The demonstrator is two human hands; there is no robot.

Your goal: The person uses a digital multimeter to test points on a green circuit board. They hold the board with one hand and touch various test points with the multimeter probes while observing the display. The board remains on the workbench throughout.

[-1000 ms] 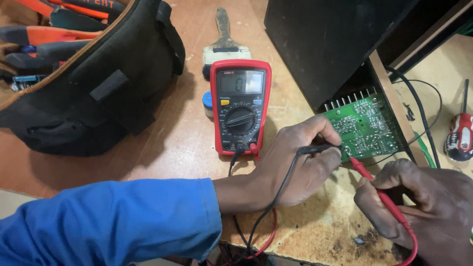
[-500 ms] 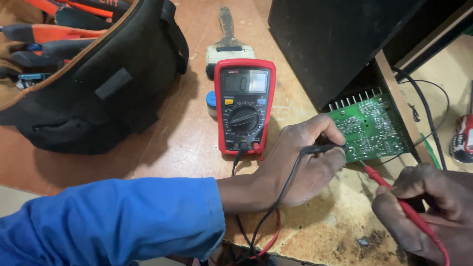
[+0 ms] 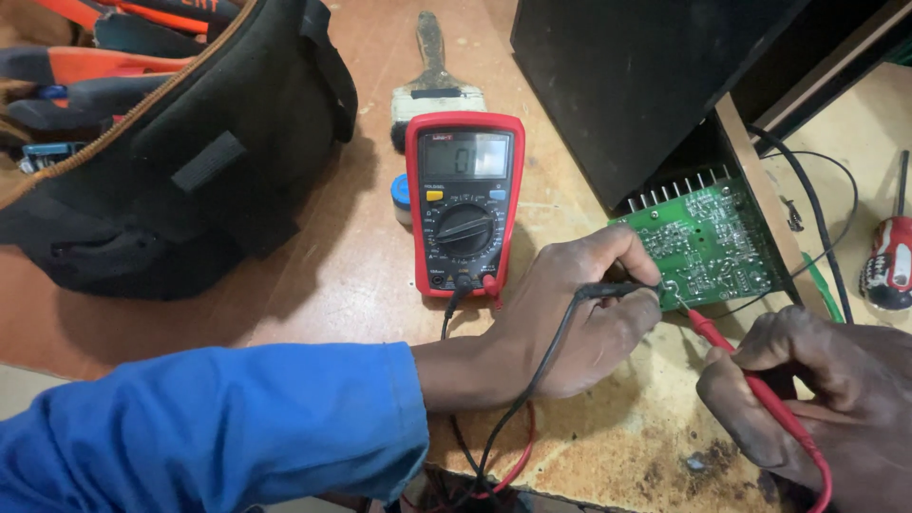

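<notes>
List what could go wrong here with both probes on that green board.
The red probe in the right hand and the black probe in the left hand meet close together on the green circuit board; a slip might bridge neighbouring solder joints. The leads trailing from the red multimeter could snag and drag it.

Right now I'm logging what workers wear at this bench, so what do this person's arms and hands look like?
The left arm wears a long, bright blue sleeve of plain fabric that ends at the wrist, with no visible markings. The left hand is bare: no glove, ring or watch shows. The right hand is bare too; its wrist and forearm lie outside the picture, so any sleeve there cannot be told.
</notes>
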